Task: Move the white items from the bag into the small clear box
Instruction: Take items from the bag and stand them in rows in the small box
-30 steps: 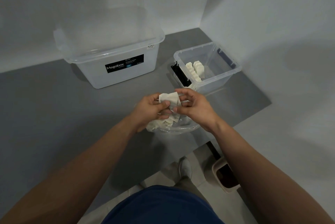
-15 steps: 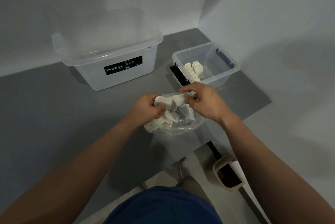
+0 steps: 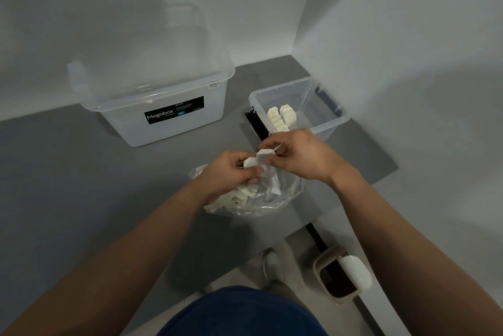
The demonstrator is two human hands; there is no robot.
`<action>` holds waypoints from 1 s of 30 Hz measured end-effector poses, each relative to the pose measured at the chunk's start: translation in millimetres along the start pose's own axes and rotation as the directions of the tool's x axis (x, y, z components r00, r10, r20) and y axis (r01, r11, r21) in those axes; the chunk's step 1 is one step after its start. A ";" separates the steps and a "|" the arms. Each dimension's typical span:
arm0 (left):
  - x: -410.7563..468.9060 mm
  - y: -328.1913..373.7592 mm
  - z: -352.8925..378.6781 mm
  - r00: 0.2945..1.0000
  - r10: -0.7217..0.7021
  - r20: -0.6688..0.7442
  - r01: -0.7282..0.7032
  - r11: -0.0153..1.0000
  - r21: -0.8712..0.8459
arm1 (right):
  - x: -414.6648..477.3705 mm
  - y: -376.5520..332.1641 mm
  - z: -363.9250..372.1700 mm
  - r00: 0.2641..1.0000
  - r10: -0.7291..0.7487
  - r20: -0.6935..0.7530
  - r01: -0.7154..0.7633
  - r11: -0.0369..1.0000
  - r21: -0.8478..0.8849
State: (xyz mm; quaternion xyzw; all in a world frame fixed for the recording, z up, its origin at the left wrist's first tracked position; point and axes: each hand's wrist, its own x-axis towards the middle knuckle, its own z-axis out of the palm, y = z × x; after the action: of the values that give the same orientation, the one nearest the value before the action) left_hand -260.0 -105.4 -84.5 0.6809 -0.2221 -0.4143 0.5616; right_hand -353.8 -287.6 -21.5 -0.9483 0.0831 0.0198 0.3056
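Observation:
A clear plastic bag (image 3: 275,201) lies on the grey table, with several white packets (image 3: 245,194) inside. My left hand (image 3: 228,172) and my right hand (image 3: 296,154) meet just above the bag's mouth, both pinching white packets (image 3: 258,160) held between them. Behind my right hand stands the small clear box (image 3: 329,115), open, with two rows of white packets (image 3: 280,117) standing along its left side.
A large clear Megabox tub (image 3: 163,107) with a lid leaning behind it stands at the back left. A black strip (image 3: 255,126) lies beside the small box. Walls close the corner at right. Below the table edge are a beige bin (image 3: 340,278) and my shoe (image 3: 272,265).
Both hands stayed above the bag, working the white packets between them. The right hand shifted slightly right, toward the small box, then back close to the left hand.

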 end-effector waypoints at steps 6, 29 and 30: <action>15.5 12.3 9.7 0.994 0.048 -0.094 -0.033 0.987 0.159 | 6.4 17.6 -19.8 1.000 0.018 0.018 -0.017 0.999 -0.036; 54.0 36.7 33.2 0.889 0.049 -0.456 -0.096 0.992 -0.082 | 128.5 136.8 -83.3 0.969 0.095 0.226 0.022 0.885 -0.465; 55.9 37.4 34.4 0.887 0.053 -0.459 -0.104 0.991 -0.086 | 134.2 141.0 -78.3 0.958 0.103 0.266 0.037 0.879 -0.476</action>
State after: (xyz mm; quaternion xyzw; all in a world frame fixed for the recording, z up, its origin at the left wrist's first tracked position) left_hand -250.7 -178.4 -67.5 0.7182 -0.0888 -0.2313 0.6502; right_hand -246.5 -465.5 -51.0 -0.9799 0.0473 0.1803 0.0717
